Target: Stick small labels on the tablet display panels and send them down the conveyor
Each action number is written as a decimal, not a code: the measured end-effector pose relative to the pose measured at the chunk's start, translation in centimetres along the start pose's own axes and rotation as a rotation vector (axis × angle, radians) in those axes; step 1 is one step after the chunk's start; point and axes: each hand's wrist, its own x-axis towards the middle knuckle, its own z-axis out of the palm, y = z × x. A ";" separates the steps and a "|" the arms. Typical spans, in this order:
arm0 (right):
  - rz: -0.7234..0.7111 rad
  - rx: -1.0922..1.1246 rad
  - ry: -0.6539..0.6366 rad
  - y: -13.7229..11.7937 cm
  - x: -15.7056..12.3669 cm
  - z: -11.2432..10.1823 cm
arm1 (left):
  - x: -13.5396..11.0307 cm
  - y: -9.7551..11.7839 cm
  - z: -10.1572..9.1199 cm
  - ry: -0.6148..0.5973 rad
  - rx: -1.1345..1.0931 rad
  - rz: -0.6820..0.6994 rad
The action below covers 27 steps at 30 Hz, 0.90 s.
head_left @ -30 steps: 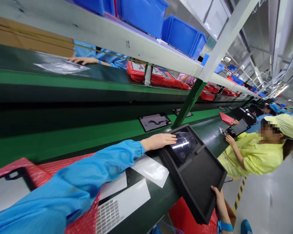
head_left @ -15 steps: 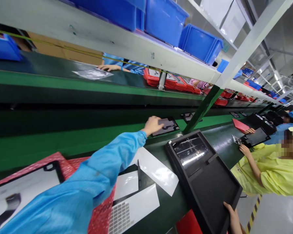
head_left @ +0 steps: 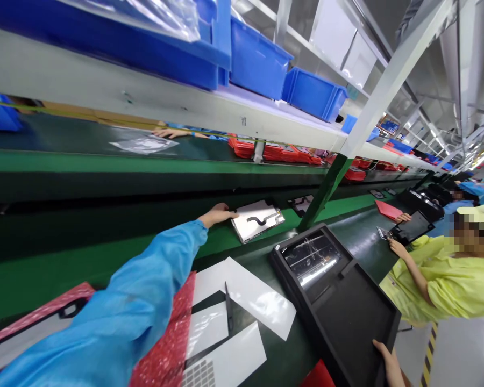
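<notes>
My left hand point(head_left: 218, 215), in a blue sleeve, pinches the left edge of a flat display panel point(head_left: 252, 224) with a pale back and a curved black ribbon cable. That panel is at the far side of the green bench. At the lower right, my right hand point(head_left: 387, 361) grips the near right edge of a large black tray point(head_left: 347, 306), thumb over the rim and the other fingers hidden. A clear, shiny piece lies in the tray's far end. White sheets point(head_left: 262, 301) and a slim black pointed tool point(head_left: 228, 309) lie left of the tray.
Red bubble wrap point(head_left: 165, 333) and another panel point(head_left: 24, 341) are at lower left. A green-and-white post point(head_left: 326, 188) rises behind the tray. Blue bins point(head_left: 260, 59) stand on the shelf overhead. A co-worker in yellow point(head_left: 452, 274) handles parts at right.
My left hand has shifted from over the panel to its left edge, and the panel's pale back now shows more brightly. The view has tilted up slightly. My right hand still grips the tray.
</notes>
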 end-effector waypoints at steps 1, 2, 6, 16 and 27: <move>0.013 0.013 -0.001 -0.2 -0.3 0.2 | -0.7 0.4 -0.3 -0.010 -0.094 0.007; 0.022 0.029 -0.005 -0.4 -0.6 0.5 | -1.4 0.8 -0.7 -0.017 -0.191 0.013; -0.015 0.103 -0.014 -1.4 -2.3 1.5 | -5.2 3.2 -1.2 -0.040 -0.483 0.059; -0.027 0.176 -0.019 -1.0 -2.5 2.1 | -15.7 9.0 9.6 -0.324 -0.694 0.104; -0.045 0.132 -0.022 -1.4 -2.1 1.8 | -16.5 8.8 18.2 -0.352 -0.430 0.143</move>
